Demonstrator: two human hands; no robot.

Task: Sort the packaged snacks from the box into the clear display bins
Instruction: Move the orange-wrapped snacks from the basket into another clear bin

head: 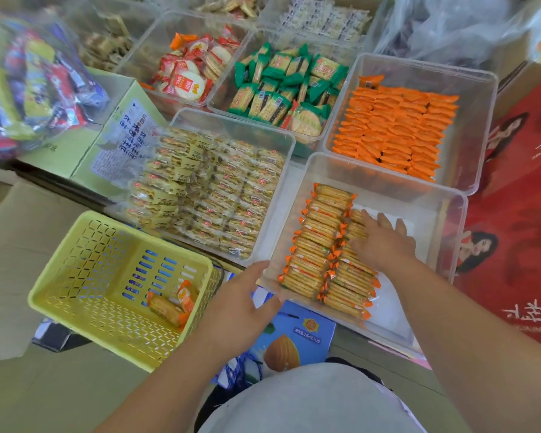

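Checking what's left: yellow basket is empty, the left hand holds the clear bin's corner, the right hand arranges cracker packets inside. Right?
Not empty: head view shows two cracker packets in the yellow basket; left hand on the clear bin and right hand as stated.

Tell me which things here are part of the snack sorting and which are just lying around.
Job: near clear bin, cracker packs, yellow basket, its two packs, left hand, right hand.
Lying about: red gift box, almond drink carton, green carton.
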